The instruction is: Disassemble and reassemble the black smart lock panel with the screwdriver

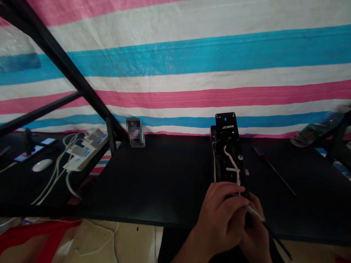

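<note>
A long black perforated panel (pixel 229 135) stands tilted up at the right of the table, with a dark narrow part (pixel 215 157) along its left side. Down its face runs a white cable (pixel 231 159), reaching the fingers at the lower end. My left hand (pixel 222 215) curls closed over the cable there. Mostly hidden behind it, my right hand (pixel 256 230) is closed around the panel's lower right end. A thin strand (pixel 271 230), whitish near my fingers and dark farther down, sticks out to the lower right; whether it belongs to the cable I cannot tell.
A thin brush-like tool (pixel 274 170) lies on the black table (pixel 153 182) to the right. Behind it leans a clear bottle (pixel 309 133). Left stand a blurred small item (pixel 135 132), a power strip (pixel 85 153) with plugs, a white mouse (pixel 42 165) and a dark frame bar (pixel 68 73).
</note>
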